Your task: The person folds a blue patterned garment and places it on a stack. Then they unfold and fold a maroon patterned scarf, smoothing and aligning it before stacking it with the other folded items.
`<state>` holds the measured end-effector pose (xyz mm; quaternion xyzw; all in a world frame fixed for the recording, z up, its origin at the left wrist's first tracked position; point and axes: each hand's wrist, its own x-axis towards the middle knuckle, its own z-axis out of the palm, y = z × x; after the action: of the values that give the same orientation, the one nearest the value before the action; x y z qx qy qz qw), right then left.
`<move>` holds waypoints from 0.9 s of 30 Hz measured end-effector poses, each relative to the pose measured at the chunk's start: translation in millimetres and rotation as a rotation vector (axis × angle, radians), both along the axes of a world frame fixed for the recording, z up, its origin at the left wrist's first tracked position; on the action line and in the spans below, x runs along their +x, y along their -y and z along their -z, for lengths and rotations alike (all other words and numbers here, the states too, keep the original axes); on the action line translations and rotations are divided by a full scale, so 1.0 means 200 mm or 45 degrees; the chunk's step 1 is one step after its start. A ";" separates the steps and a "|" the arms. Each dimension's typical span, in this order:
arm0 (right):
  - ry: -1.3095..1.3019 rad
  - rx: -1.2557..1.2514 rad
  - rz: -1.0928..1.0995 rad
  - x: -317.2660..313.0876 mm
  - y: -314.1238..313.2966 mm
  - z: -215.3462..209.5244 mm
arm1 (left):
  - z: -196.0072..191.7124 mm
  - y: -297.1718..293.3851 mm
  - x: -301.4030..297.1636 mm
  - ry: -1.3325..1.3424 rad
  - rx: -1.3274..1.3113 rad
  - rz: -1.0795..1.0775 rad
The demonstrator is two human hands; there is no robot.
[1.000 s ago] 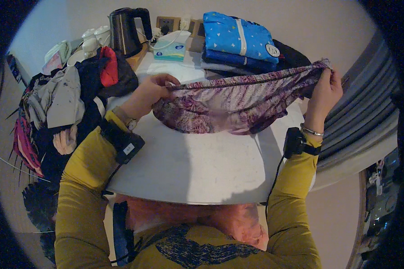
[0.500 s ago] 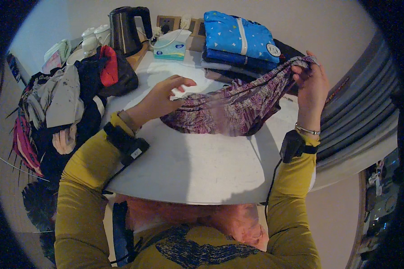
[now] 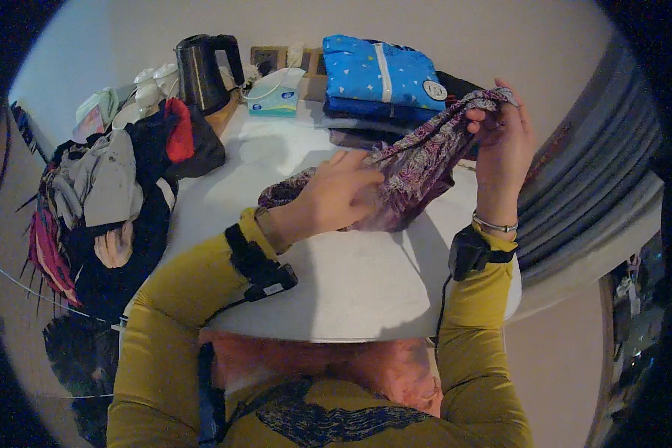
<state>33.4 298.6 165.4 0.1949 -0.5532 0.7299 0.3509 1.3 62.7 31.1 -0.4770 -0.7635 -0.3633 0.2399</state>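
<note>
A purple patterned scarf (image 3: 418, 175), or similar thin cloth, slopes over the white table. Its upper right end is bunched up in my right hand (image 3: 506, 142), whose fingers and thumb close around it. Across the lower left part of the cloth lies my left hand (image 3: 336, 193), slightly blurred, fingers apart and pointing right. It covers some of the cloth, and whether its fingertips press on the fabric is hard to make out. The left end of the cloth rests on the table beyond my left wrist.
Behind the cloth stands a folded stack topped by a blue garment (image 3: 381, 71). A tissue box (image 3: 274, 101) and a dark kettle (image 3: 203, 75) are at the back. Piled clothes (image 3: 112, 187) fill the left side of the white table (image 3: 351, 291). A grey curtain (image 3: 590, 179) hangs at right.
My left hand has moved right, from the cloth's left end to over its middle. The right hand still holds the upper end, and the view has shifted slightly.
</note>
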 end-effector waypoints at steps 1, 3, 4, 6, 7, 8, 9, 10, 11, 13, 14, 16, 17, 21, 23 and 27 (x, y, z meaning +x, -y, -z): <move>0.017 0.000 0.017 0.01 0.00 0.00 | -0.01 -0.02 0.00 0.003 -0.003 -0.018; 0.055 -0.002 0.061 0.03 0.01 -0.01 | -0.04 -0.04 0.03 0.178 -0.114 -0.058; 0.040 -0.012 0.088 0.03 0.00 -0.01 | -0.06 -0.05 0.04 0.267 -0.172 -0.075; 0.013 -0.035 0.136 0.01 -0.02 0.00 | -0.09 -0.02 0.06 0.274 -0.008 0.075; 0.006 -0.042 0.135 0.00 -0.03 0.00 | -0.09 0.00 0.06 0.279 0.072 0.146; -0.001 -0.050 0.135 0.00 -0.04 0.00 | -0.08 0.01 0.03 0.364 0.145 0.140; -0.005 -0.054 0.131 -0.01 -0.04 0.00 | -0.07 0.03 -0.01 0.453 0.221 0.130; -0.008 -0.046 0.107 0.00 -0.04 0.00 | -0.08 0.05 -0.04 0.542 0.299 0.119; -0.012 -0.037 0.083 0.01 -0.02 0.00 | -0.10 0.08 -0.06 0.609 0.321 0.042; -0.029 0.001 0.030 0.01 -0.01 -0.01 | -0.20 0.16 -0.07 0.736 0.373 -0.102; -0.039 0.024 -0.010 0.01 0.01 -0.02 | -0.21 0.20 -0.11 0.633 0.358 -0.052; -0.059 0.061 -0.040 0.00 0.02 -0.01 | -0.25 0.25 -0.18 0.427 0.321 0.049; -0.070 0.075 -0.031 0.00 0.03 0.00 | -0.24 0.25 -0.18 0.439 0.275 0.110; -0.054 0.009 -0.074 0.00 0.10 0.02 | -0.16 0.16 -0.11 0.344 0.219 0.290; -0.113 -0.041 -0.095 0.00 0.10 0.02 | -0.07 0.08 -0.10 -0.139 0.202 0.176; -0.203 -0.117 -0.171 0.03 0.07 0.03 | -0.11 0.06 -0.01 0.431 -0.024 0.160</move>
<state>38.6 285.1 159.7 0.2728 -0.4753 0.7586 0.3525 -1.7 51.2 52.6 -0.4581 -0.7650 -0.4455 0.0804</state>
